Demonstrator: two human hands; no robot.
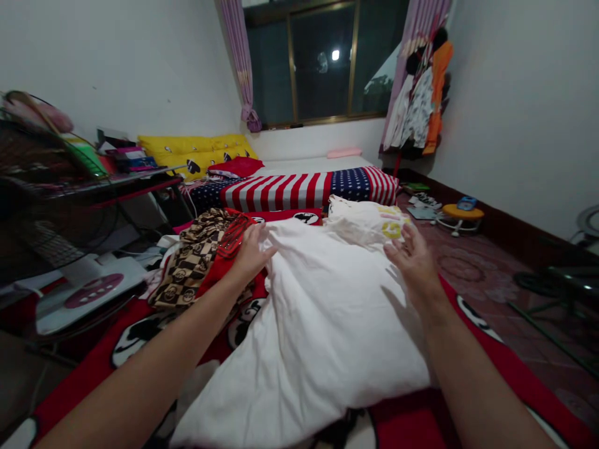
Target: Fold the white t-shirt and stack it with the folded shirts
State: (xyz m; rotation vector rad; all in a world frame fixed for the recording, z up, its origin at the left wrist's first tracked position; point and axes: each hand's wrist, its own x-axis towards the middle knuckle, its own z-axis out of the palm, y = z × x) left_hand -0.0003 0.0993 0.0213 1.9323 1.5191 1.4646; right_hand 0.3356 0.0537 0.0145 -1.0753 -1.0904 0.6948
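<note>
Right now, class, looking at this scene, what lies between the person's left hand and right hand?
In the head view, white cloth lies between the left hand and the right hand.

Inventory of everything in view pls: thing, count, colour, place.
white cloth: 1, white, centre
printed garment: 1, white with yellow print, beyond white cloth
checked cloth: 1, brown and tan, left
red cloth: 1, red, beside checked cloth
bedspread: 1, red with black-and-white print, foreground
window: 1, dark glass, far wall
curtains: 2, purple, window sides
far bed: 1, white top, below window
striped cover: 1, red-white-blue, far bed's near side
pillow: 1, pink, far bed
bolster: 1, yellow, back left
cushion: 1, red, before bolster
hanging clothes: several, white and orange, right of window
stool: 1, orange-yellow, right
fan: 1, white base, left
other clutter: uncountable
left grip: 1, bare, white cloth's far-left corner
right grip: 1, bare, white cloth's right side
</note>
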